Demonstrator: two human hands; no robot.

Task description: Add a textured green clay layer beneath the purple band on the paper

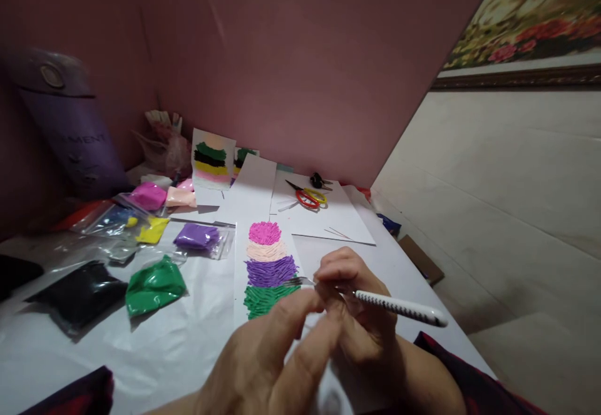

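My right hand [354, 305] grips a fork [399, 307] with a white, dark-patterned handle. Its metal tines point left, over the edge of the green and purple bands on a white card [240, 252]. The card carries textured clay bands: pink [265, 233], peach [266, 251], purple [270, 271] and green [263, 301]. My left hand [277, 352] is in front of the card's lower part, hiding it. Its thumb and finger come together against my right fingertips; whatever they pinch is hidden.
Clay packets in black [82, 296], green [156, 285], purple [197, 237] and yellow [153, 230] lie at left. A purple bottle [70, 127] stands behind them. Scissors [307, 198] rest on white sheets [328, 221] at the back, near a striped card [212, 159] leaning upright.
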